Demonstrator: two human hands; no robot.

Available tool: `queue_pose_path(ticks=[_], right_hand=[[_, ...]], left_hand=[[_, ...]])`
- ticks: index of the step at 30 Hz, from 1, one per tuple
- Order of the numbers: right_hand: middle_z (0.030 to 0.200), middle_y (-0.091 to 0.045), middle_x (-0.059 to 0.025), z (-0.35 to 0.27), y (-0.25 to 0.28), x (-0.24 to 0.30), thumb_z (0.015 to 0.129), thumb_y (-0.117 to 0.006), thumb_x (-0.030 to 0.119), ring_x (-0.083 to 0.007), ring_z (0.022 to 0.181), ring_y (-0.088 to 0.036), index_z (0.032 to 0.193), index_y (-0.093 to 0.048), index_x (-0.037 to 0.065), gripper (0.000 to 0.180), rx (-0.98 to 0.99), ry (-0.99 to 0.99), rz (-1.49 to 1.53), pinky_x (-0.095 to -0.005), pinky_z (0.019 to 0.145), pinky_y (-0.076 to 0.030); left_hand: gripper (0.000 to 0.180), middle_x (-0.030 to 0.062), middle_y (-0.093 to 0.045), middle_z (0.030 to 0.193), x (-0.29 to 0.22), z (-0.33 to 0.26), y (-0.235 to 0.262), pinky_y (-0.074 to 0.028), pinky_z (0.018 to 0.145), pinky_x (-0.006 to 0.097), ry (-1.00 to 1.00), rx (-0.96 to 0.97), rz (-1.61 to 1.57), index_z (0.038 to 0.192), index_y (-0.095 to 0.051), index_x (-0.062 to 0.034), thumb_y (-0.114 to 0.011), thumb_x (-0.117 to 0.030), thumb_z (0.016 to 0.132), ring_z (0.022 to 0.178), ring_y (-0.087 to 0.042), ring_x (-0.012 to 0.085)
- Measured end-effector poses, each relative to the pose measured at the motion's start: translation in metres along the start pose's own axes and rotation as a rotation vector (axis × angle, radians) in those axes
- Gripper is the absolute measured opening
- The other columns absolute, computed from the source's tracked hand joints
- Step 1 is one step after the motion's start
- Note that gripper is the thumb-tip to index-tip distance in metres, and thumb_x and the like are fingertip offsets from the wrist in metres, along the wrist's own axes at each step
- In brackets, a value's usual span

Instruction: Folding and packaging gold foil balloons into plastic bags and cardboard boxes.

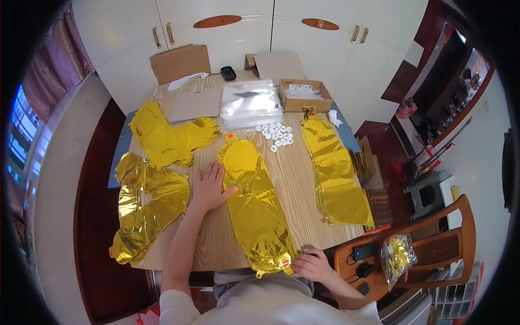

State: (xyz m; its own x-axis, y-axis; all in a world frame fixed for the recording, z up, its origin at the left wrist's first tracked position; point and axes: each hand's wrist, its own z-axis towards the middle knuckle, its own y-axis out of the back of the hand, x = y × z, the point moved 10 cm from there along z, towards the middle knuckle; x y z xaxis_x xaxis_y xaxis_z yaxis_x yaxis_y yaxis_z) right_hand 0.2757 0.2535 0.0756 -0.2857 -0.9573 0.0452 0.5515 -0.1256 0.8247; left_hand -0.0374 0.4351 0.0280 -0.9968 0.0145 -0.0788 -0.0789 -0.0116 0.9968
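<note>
Your left hand point(210, 187) lay flat on the table point(295, 179), fingers spread, fingertips touching the left edge of the middle foil balloon point(254, 203). Your right hand point(313, 265) sat at the near edge of the table, fingers curled and pinching the near end of that same balloon where it crinkled over the edge.

Progress, as a judgement: the middle balloon ran flat from mid-table to the near edge, its far end just short of the pile of small white rings point(276, 135). It looked mostly smoothed; the near end was still wrinkled. 3 other gold foil pieces lay flat and untouched: 1 toward the far-left corner point(165, 138), 1 along the left edge point(143, 208), 1 long strip along the right edge point(336, 173). So roughly 1 of 4 in hand, 3 left.

Edges and room:
- Left-edge piece hung past the near-left corner.
- Right strip reached the near-right corner and its tip overhung.
- Bare wood strips ran either side of the middle balloon; the widest lay between it and the right strip.
- Far edge was crowded: stack of clear plastic bags point(252, 103), open cardboard box point(305, 95), flat cardboard sheets point(195, 105).
- A wooden chair point(433, 244) stood just off the near-right corner, with a bag of gold foil point(398, 257) on it, tight on that side.
</note>
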Motion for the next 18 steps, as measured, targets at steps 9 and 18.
queue_pose_path(ticks=[9,18], right_hand=[[0.116,-0.062,-0.0064,0.026,0.002,-0.039,0.084,-0.065,0.031,-0.0253,0.111,-0.057,0.114,-0.063,0.012,0.036,0.089,-0.187,0.360,-0.0445,0.104,-0.036],[0.136,-0.053,-0.0099,0.111,-0.073,-0.094,0.089,-0.058,0.021,-0.0278,0.133,-0.043,0.128,-0.057,0.011,0.040,0.305,-0.172,0.307,-0.0529,0.115,-0.020]], left_hand=[[0.085,0.0199,-0.024,0.154,-0.007,-0.008,0.013,-0.014,0.114,0.056,-0.033,-0.082,-0.077,0.145,-0.029,0.0030,-0.043,-0.062,0.090,0.145,-0.016,0.0314],[0.086,0.0230,-0.028,0.151,-0.035,-0.027,0.008,-0.018,0.112,0.058,-0.181,-0.073,-0.091,0.143,-0.033,0.0040,-0.046,-0.063,0.089,0.143,-0.021,0.0360]])
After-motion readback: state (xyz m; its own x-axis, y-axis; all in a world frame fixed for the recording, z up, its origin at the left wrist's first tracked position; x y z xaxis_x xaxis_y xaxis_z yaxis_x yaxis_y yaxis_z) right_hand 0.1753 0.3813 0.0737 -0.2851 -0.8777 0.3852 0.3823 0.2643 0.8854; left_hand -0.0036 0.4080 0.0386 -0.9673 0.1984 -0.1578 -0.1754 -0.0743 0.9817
